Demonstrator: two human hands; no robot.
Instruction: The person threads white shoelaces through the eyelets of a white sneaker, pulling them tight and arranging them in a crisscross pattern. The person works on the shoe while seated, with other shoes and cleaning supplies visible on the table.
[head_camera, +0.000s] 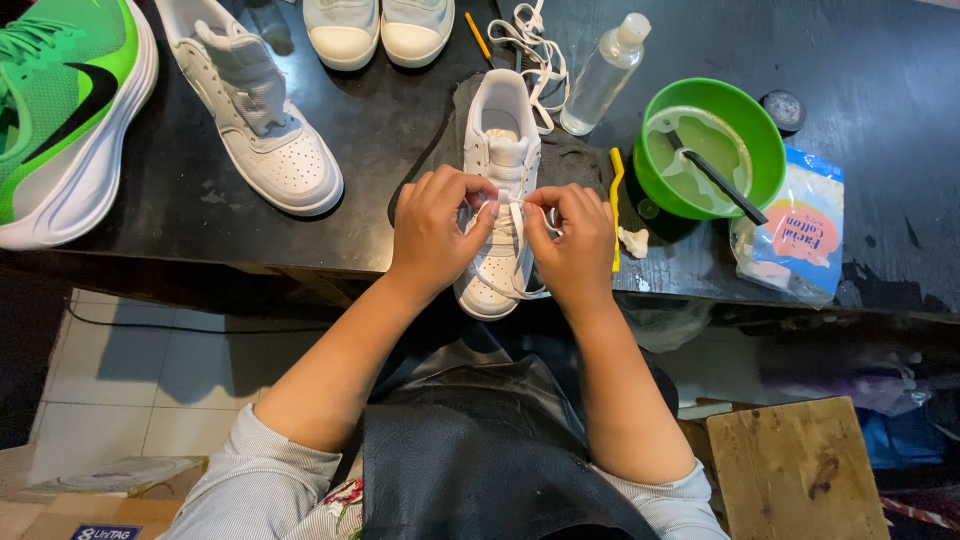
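Shoe: white sneaker (503, 160) centre frame, toe toward the wearer at the table (200, 220) edge, so the lacing faces up.
Left hand (432, 232): fingers pinched on the white lace (507, 215).
Right hand (578, 240): pinches the other lace end; pulling apart keeps tension.
Right of shoe: yellow brush (616, 205), green bowl (712, 150), within reach.

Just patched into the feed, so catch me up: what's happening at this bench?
A person is working at the white lace of a white sneaker that lies on a dark cloth at the edge of the black table. The left hand and right hand each pinch the lace over the shoe's front. A loose lace, clear bottle, green bowl of cloudy liquid with a brush in it, and other shoes lie around.
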